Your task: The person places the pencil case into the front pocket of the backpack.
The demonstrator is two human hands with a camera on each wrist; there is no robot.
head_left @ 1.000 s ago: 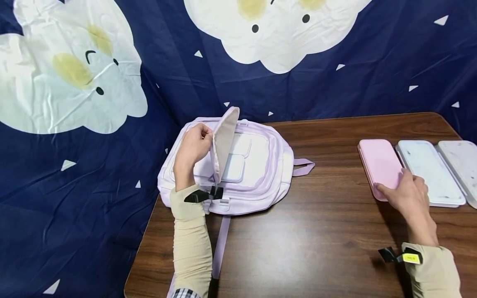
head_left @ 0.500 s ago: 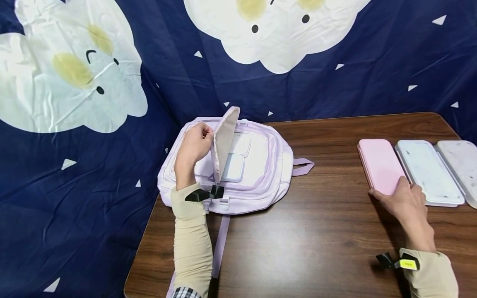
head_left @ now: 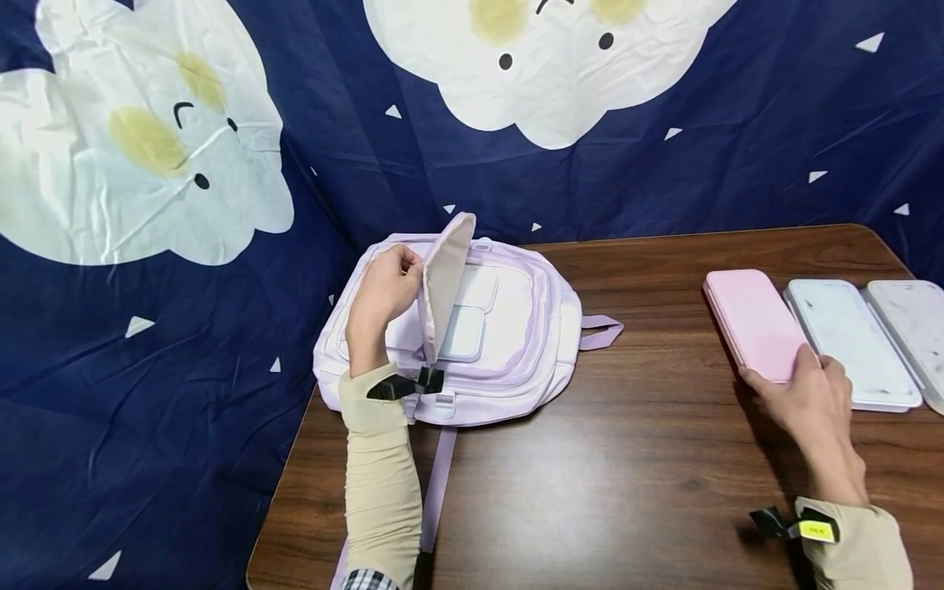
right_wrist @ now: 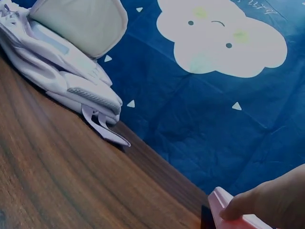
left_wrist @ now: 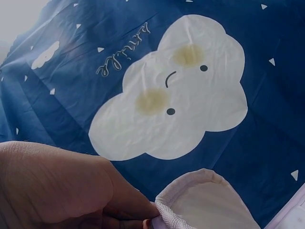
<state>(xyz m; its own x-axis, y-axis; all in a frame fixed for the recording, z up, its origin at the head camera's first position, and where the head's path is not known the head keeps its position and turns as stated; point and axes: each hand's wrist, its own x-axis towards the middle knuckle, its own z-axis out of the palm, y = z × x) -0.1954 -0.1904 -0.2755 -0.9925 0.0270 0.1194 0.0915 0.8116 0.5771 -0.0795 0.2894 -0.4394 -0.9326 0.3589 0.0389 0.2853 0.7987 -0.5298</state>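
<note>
A pale lilac backpack [head_left: 546, 360] lies on the table with its front flap [head_left: 448, 279] lifted. My left hand [head_left: 385, 287] pinches the edge of that flap; the left wrist view shows the thumb against the flap's rim [left_wrist: 176, 200]. Flat pale boxes [head_left: 463, 333] show in the backpack's opened front, partly covered by the flap. On the right, my right hand [head_left: 811, 401] grips the near end of a pink flat case [head_left: 755, 319], thumb on one side and fingers on the other. A dark shadow shows beside the pink case [right_wrist: 217, 205] in the right wrist view.
A light blue flat case [head_left: 851, 344] and a greyish one [head_left: 914, 328] lie side by side right of the pink case. A backpack loop [head_left: 601, 332] sticks out on the table [head_left: 627, 459]. Navy cloud-print fabric [head_left: 332, 106] hangs behind and left.
My right hand has slid down to the pink case's near end and now grips it; the case has shifted slightly away from me. My left hand and the flap have stayed put.
</note>
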